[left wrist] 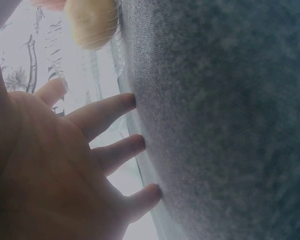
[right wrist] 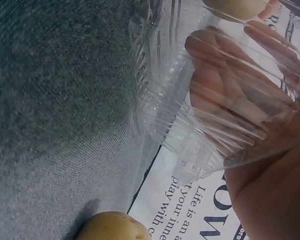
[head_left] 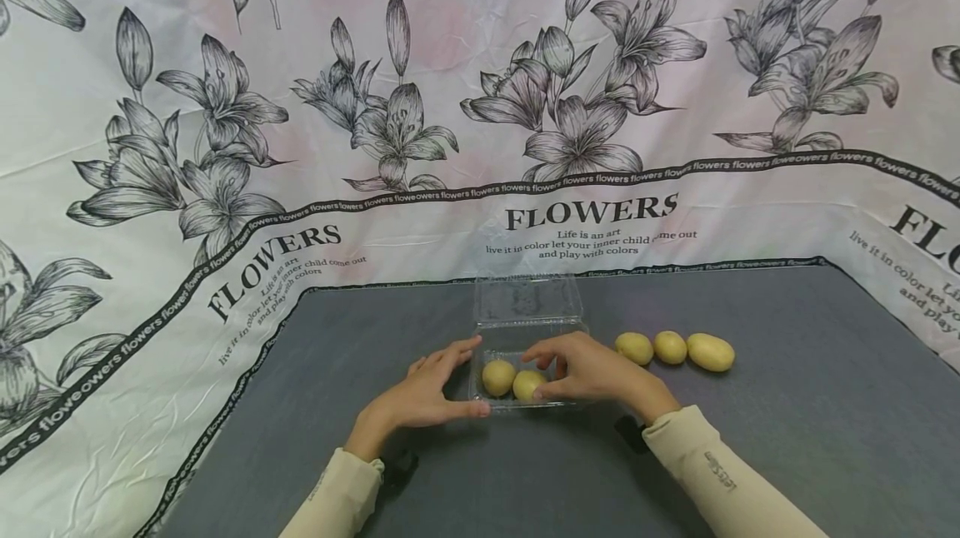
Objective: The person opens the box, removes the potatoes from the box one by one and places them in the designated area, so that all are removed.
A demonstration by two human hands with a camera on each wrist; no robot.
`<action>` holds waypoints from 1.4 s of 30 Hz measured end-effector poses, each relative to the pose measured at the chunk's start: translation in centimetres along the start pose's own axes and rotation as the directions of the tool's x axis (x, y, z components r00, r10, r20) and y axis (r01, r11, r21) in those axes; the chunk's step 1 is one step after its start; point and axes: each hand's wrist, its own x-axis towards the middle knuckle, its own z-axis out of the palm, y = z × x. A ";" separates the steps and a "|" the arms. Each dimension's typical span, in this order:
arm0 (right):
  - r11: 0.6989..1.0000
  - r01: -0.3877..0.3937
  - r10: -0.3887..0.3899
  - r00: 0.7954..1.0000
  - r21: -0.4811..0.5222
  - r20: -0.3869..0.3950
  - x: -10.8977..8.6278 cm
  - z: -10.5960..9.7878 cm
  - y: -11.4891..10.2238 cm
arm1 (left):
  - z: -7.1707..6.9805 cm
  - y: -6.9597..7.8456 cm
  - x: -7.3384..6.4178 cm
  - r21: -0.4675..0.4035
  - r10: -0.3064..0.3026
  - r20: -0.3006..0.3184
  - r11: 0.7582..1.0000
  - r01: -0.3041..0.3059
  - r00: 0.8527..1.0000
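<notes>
L hand [head_left: 429,392]: spread, empty, beside clear box [head_left: 517,340], prob. steadying it. R hand [head_left: 585,367]: half-curled at potato [head_left: 526,384]; grip, we can't tell.

A: Item one, container [head_left: 528,301]?
B: Clear, glossy plastic; its ribs are catching light.
A: Item two, potatoes [head_left: 710,352]?
B: Skins are looking smooth, mostly matt.
A: Table covering [head_left: 795,438]?
B: Matt cloth; a fine weave is showing.
A: Backdrop [head_left: 427,234]?
B: Smooth printed sheeting is creasing.
A: Sleeves [head_left: 723,475]?
B: Matt cloth is folding softly.
</notes>
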 end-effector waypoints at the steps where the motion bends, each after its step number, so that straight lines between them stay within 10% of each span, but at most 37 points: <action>1: 1.000 -0.002 0.002 1.000 0.000 -0.001 0.0 0.0 0.0 | 0.0 0.0 0.0 0.000 0.001 0.001 1.000 -0.001 1.000; 42: 0.990 -0.072 0.065 0.996 -0.120 -0.061 0.8 1.2 0.3 | -0.1 -0.1 0.2 0.012 0.011 -0.010 1.000 -0.011 1.000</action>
